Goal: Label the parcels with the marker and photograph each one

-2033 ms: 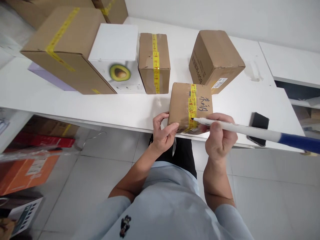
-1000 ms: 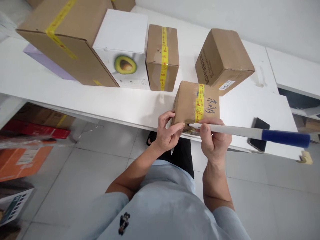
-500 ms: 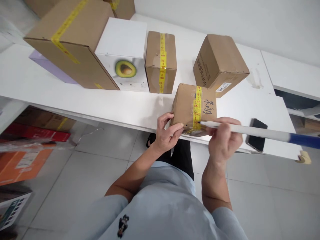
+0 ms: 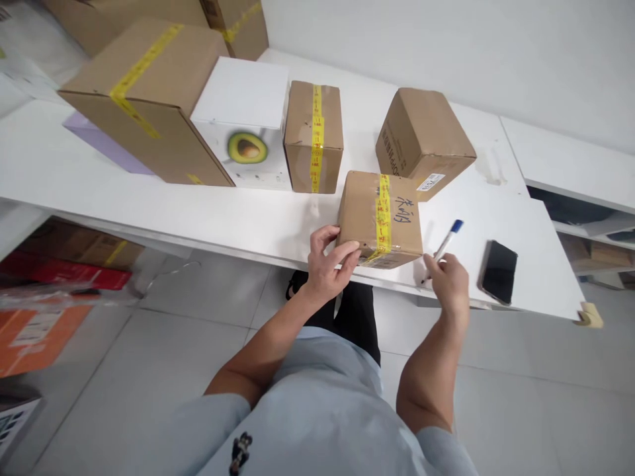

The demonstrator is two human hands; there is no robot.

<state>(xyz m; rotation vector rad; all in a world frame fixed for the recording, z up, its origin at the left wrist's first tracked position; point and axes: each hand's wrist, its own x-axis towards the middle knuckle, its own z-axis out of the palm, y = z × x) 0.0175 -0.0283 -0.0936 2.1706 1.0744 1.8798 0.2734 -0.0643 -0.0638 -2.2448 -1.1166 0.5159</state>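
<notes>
A small cardboard box (image 4: pixel 362 215) with yellow printed tape and dark handwriting on its top sits at the table's front edge. My left hand (image 4: pixel 331 268) grips its near left corner, fingers bent against the side and top edge. Just right of the box, my right hand (image 4: pixel 450 281) is closed on a white marker pen (image 4: pixel 444 246) with a blue end. The blue end points up and away, and the dark tip points down toward the table edge. A black phone (image 4: pixel 499 272) lies to the right of that hand.
Behind stand a printed cardboard box (image 4: pixel 436 122), a taped box (image 4: pixel 300 132), a white avocado box (image 4: pixel 241 92) and a large carton (image 4: pixel 133 112). The white table (image 4: pixel 198 211) ends at a corner guard (image 4: pixel 589 315). An orange box (image 4: pixel 44 337) is at lower left.
My right hand has drawn the marker off the box top, moving it to the right and down, and the pen has swung round. My left hand stays at the box's corner.
</notes>
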